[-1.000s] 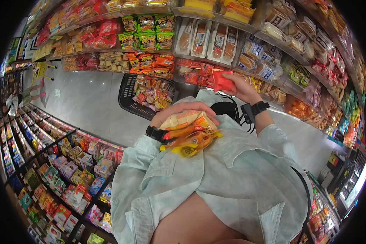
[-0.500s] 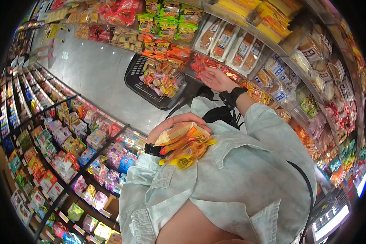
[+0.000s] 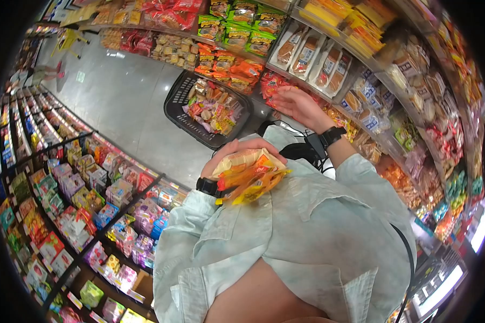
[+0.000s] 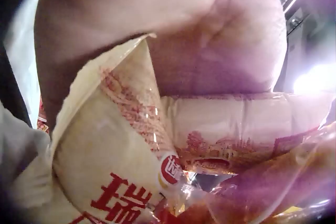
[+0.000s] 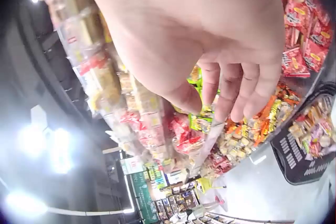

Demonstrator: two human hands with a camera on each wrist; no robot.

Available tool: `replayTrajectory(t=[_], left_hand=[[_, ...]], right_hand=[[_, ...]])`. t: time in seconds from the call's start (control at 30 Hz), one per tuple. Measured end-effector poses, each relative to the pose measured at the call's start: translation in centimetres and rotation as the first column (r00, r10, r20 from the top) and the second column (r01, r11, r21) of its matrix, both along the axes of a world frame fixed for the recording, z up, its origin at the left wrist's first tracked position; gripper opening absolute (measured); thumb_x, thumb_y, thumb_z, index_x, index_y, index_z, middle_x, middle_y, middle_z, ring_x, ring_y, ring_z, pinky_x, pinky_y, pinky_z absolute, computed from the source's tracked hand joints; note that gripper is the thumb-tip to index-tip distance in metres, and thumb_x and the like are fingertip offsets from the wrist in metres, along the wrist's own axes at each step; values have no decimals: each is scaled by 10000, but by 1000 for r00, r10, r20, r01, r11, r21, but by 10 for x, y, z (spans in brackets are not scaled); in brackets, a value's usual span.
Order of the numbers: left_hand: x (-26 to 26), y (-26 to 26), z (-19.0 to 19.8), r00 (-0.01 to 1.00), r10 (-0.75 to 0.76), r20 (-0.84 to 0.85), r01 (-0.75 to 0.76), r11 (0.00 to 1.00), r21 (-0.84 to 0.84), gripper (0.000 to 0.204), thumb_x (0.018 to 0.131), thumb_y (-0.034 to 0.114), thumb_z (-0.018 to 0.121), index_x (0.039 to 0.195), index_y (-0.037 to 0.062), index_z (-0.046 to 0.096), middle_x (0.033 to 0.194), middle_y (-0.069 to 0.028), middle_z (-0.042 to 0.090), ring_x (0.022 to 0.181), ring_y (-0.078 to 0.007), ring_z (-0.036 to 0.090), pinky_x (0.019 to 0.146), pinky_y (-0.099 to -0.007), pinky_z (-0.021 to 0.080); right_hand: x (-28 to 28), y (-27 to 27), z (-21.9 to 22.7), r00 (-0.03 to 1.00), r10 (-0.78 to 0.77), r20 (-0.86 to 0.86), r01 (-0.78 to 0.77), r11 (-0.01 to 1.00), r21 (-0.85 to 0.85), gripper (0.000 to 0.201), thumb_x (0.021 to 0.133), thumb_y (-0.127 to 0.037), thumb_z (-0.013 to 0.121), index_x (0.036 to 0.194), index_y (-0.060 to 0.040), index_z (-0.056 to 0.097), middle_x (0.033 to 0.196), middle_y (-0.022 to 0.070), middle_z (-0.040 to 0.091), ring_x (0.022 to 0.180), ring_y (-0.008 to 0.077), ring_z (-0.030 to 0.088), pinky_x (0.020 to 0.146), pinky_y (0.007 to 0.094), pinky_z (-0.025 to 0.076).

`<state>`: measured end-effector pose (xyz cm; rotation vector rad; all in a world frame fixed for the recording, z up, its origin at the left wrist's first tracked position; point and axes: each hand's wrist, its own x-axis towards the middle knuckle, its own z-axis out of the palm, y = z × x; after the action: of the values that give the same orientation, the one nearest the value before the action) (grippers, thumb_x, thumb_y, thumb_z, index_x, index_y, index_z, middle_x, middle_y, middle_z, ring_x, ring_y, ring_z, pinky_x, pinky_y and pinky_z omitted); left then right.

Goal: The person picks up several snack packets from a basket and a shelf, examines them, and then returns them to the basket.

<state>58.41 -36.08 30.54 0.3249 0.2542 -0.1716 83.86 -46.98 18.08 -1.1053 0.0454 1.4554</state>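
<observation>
My left hand [image 3: 242,148] holds several snack packs against the front of the shirt. Among them are a cream-coloured bag [image 4: 100,150] with red lettering and a cream wrapped pack [image 4: 220,129] under the palm. An orange and yellow pack [image 3: 256,185] hangs lowest in the bundle. My right hand [image 3: 302,110] is held in front of the lower shelf, its fingers relaxed and nothing in them. Close to its fingertips in the head view lie small red snack packets [image 3: 270,83], also seen as a red pile [image 5: 304,29] in the right wrist view.
A black shopping basket [image 3: 180,121] filled with assorted snacks stands on the grey floor [image 3: 134,99]. Stocked shelves curve around the front and right, with long bread packs [image 3: 307,54] above the red packets. Another snack rack [image 3: 81,199] is at left; a person [image 3: 35,78] is far off.
One second ago my right hand held a red packet; it then reached to the red packets on the shelf and is now without it, drawn slightly back. The left hand keeps its packs.
</observation>
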Motion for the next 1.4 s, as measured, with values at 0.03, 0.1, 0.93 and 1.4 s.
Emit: replayTrajectory(t=[0.03,0.1,0.93,1.4], left_hand=[[-4,6,-2,999,-27,38,28,999,-24,784,1021,621,365,1332,-90,478,1369,-291,561,1328,-343,533,1154,-431,374],[-12,13,-8,995,-87,43,89,995,-54,809,1027,656,269,1311,-69,488,1379,-288,553,1343,-356,516,1160,-438,363],[-89,-24,-100,767,-627,-136,632,775,-10,605,1072,530,413,1315,-2,570,1274,-98,646,1138,-202,643,1025,-352,493],[-84,-149,-67,713,-698,60,662,699,270,1070,799,272,854,1603,89,172,1507,-104,422,1368,-221,447,1162,-363,335]], right_hand=[[-9,-4,13,997,-4,83,4,1000,6,213,1026,-188,592,1215,-92,579,1222,65,667,1111,161,643,954,315,531],[-30,-12,47,973,4,232,-4,1000,0,231,1025,-207,608,1223,-92,577,1220,51,662,1113,136,635,953,303,522],[-284,-138,145,696,300,652,-18,915,-402,437,850,-137,811,1224,-52,601,1046,4,620,1022,117,573,937,310,477],[-299,-307,109,788,-49,614,223,952,-209,323,876,-62,773,1086,-52,528,1035,12,663,1006,88,616,818,267,526]])
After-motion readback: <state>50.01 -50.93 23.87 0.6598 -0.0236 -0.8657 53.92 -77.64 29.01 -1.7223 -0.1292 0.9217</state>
